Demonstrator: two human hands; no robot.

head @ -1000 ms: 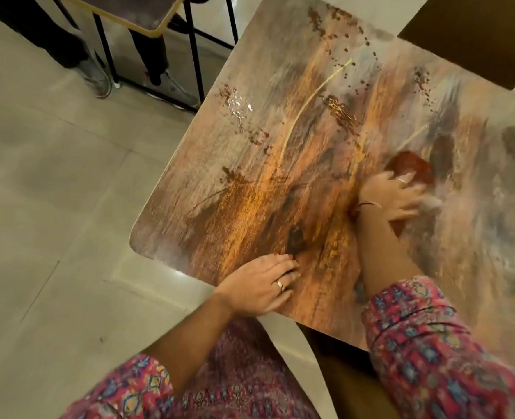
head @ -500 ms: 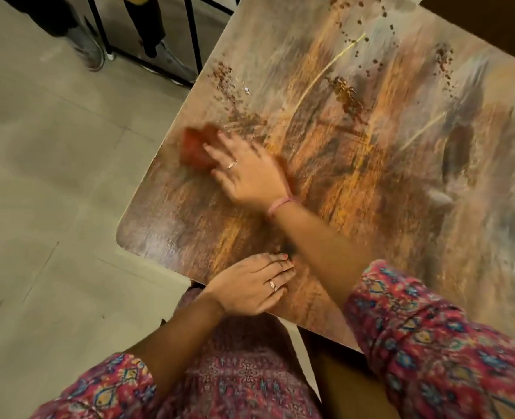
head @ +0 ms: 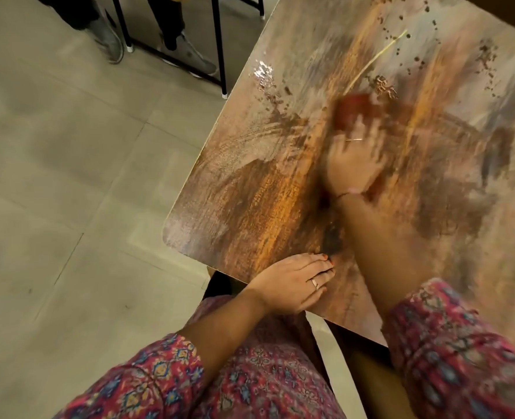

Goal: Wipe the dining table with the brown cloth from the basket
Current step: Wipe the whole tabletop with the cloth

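Left hand (head: pixel 292 285) flat, fingers spread, braced on near edge of surface (head: pixel 220 213), empty. Right hand (head: pixel 354 164), blurred, presses brown cloth (head: pixel 351 111) beyond left hand. Crumbs (head: pixel 489 60) right of cloth remain: wiping seems midway.

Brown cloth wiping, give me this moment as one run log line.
phase: wiping | right hand: pressing brown cloth on dining table, motion-blurred | left hand: flat on near table edge | crumbs: far side
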